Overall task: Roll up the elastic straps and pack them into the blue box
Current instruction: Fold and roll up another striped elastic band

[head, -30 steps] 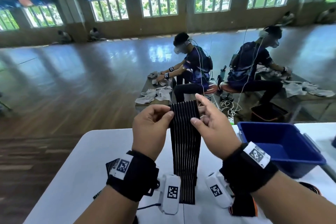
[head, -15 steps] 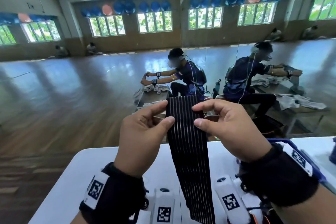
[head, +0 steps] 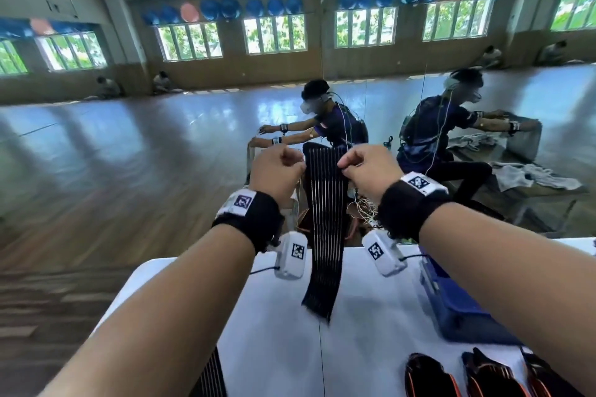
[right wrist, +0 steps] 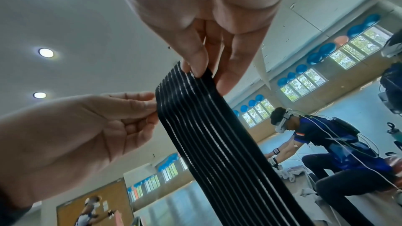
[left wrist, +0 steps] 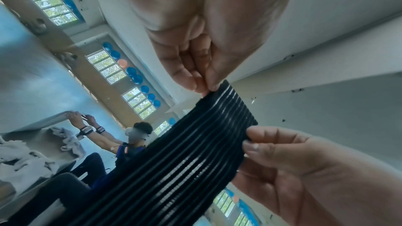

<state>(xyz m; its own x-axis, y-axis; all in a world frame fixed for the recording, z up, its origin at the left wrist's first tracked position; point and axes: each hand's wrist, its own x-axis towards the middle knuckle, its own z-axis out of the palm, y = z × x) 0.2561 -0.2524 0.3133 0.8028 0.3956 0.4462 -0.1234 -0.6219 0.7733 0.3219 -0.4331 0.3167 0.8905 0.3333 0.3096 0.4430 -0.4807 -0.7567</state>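
A black elastic strap (head: 324, 222) with thin white stripes hangs straight down from my two raised hands. My left hand (head: 300, 165) pinches its top left corner and my right hand (head: 342, 166) pinches the top right corner. The strap's lower end dangles just over the white table (head: 274, 348). In the left wrist view, the left hand (left wrist: 207, 88) nips the strap (left wrist: 191, 164) between thumb and fingers. The right wrist view shows the right hand (right wrist: 203, 73) gripping the strap's (right wrist: 217, 143) edge. The blue box (head: 451, 309) stands on the table to the right, partly hidden by my right forearm.
Three black-and-orange straps (head: 425, 377) lie at the table's near right. Another striped black strap (head: 209, 377) lies at the near left by my left forearm. Beyond the table's far edge, two people (head: 335, 129) sit working at low tables on a wooden floor.
Both hands have risen and reached forward, still pinching the strap's top end. The strap has lifted off the table and now hangs free.
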